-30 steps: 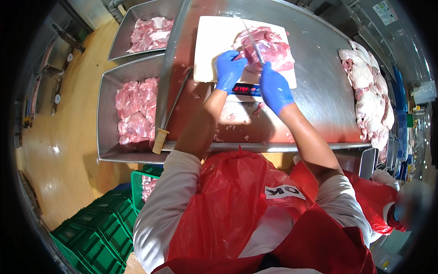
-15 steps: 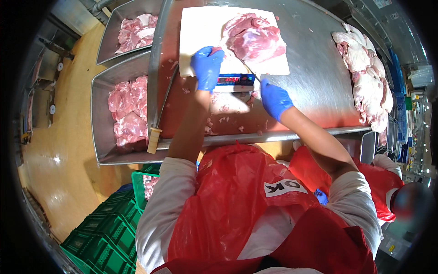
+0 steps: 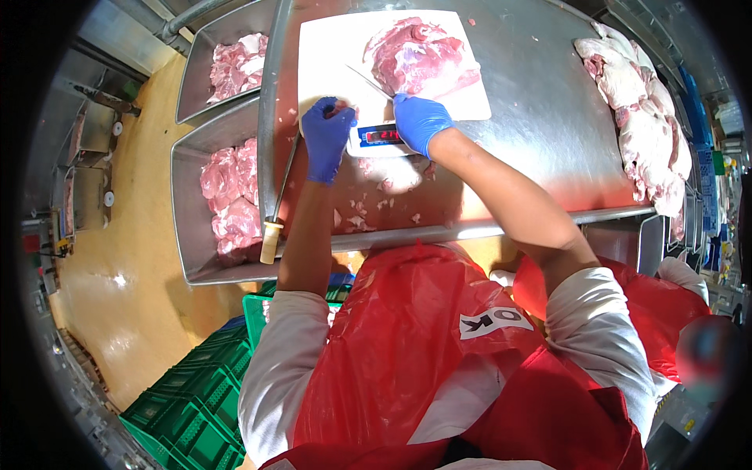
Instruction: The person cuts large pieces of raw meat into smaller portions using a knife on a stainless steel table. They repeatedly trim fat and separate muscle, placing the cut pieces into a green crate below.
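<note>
My right hand (image 3: 421, 125), in a blue glove, is wrapped round a knife whose thin blade (image 3: 368, 81) points up and left over the white cutting board (image 3: 325, 59). Just beyond the blade lies a large piece of raw pink meat (image 3: 419, 59). My left hand (image 3: 326, 141), also gloved in blue, is closed near the board's lower left corner, with a small reddish scrap of meat (image 3: 338, 108) showing at its fingers. Between my hands sits a scale (image 3: 380, 135) with a lit red display, its near end sticking out beneath the board.
Two metal bins (image 3: 188, 176) of cut meat stand left of the steel table (image 3: 540, 117). A sharpening steel (image 3: 270, 239) leans at the table's left edge. Pale skin-on pieces (image 3: 646, 125) lie at right. Green crates (image 3: 188, 407) are below left; another person in a red apron (image 3: 642, 313) is at right.
My right hand has moved up and left, bringing the knife over the board beside the meat. The left hand has shifted left and down, off the board's face. The display's reading has changed.
</note>
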The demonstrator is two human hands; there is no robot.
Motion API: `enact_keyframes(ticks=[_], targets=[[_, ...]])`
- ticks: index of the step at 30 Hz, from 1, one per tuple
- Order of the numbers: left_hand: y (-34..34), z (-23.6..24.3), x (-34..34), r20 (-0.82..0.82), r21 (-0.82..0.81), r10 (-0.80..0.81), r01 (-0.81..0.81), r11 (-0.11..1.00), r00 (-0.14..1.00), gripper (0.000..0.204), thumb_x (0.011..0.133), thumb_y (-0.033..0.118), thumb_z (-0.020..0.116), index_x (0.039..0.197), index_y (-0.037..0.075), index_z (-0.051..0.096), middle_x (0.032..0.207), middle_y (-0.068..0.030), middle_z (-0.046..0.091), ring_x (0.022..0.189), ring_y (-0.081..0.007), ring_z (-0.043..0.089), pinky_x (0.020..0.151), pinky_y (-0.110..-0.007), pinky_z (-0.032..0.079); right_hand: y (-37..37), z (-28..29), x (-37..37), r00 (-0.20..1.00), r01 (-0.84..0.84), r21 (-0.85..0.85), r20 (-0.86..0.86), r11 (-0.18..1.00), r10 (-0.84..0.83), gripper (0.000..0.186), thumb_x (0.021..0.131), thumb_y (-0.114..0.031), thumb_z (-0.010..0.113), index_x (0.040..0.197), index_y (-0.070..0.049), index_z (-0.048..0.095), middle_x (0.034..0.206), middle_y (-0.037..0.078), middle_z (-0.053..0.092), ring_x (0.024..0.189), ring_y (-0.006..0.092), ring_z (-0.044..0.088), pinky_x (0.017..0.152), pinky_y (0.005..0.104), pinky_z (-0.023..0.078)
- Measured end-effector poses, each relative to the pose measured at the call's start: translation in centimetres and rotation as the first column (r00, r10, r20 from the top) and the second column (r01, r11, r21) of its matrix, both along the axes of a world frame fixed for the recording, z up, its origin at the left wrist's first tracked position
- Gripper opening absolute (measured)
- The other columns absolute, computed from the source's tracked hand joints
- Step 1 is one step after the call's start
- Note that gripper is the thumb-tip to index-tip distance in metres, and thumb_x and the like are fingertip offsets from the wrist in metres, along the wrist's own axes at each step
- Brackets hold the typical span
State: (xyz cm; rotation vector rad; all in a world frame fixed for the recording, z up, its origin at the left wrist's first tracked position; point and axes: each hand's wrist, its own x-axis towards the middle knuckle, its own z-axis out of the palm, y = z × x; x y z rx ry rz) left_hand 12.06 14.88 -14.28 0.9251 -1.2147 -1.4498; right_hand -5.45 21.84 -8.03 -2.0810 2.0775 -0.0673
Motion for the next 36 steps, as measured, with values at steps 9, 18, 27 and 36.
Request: enact_keyframes(ticks=[9, 18, 27, 36], targets=[[2.7, 5.1, 4.6, -0.223, 0.103, -0.137, 0.163, 0.981, 0.965, 0.012, 0.085, -0.004, 0.059, 0.096, 0.001, 0.060, 0.089, -0.0061, 0.064, 0.077, -0.0131, 0.065, 0.072, -0.026, 0.057, 13.5, 4.2, -10.6, 0.976, -0.070, 0.332, -0.171, 0.941, 0.134, 0.023, 0.092, -0.011, 0.051, 0.112, -0.001, 0.047, 0.077, 0.023, 0.066, 0.070, 0.0431, 0.066, 0.061, 0.0511, 0.052], [5.1, 7.2, 5.1, -0.043, 0.195, -0.105, 0.112, 0.974, 0.994, 0.012, 0.079, -0.005, 0.053, 0.086, 0.004, 0.057, 0.080, -0.0051, 0.061, 0.069, -0.0141, 0.060, 0.063, -0.024, 0.048, 12.1, 1.9, -5.7, 0.968, -0.024, 0.004, 0.251, 1.000, 0.022, 0.022, 0.094, -0.014, 0.048, 0.113, -0.003, 0.051, 0.078, 0.023, 0.065, 0.076, 0.0438, 0.065, 0.068, 0.0521, 0.051], [4.3, 6.4, 7.0, -0.153, -0.047, -0.277, 0.273, 0.961, 0.949, 0.011, 0.077, 0.000, 0.055, 0.087, 0.003, 0.058, 0.087, -0.0064, 0.057, 0.080, -0.0160, 0.055, 0.073, -0.029, 0.050, 2.6, 1.6, -2.1, 0.960, -0.096, 0.233, 0.279, 0.968, 0.028, 0.021, 0.094, -0.016, 0.051, 0.103, -0.001, 0.062, 0.091, 0.022, 0.069, 0.084, 0.0387, 0.069, 0.074, 0.0479, 0.054], [6.0, 13.3, 12.1, -0.153, 0.058, -0.231, 0.242, 0.969, 0.961, 0.044, 0.078, 0.015, 0.061, 0.117, -0.005, 0.054, 0.104, -0.0110, 0.057, 0.099, -0.0240, 0.056, 0.093, -0.031, 0.046, 18.7, 3.0, -12.3, 0.961, 0.036, 0.228, 0.260, 0.973, -0.097, 0.019, 0.100, -0.021, 0.050, 0.106, -0.003, 0.051, 0.080, 0.027, 0.063, 0.077, 0.0458, 0.063, 0.068, 0.0520, 0.048]])
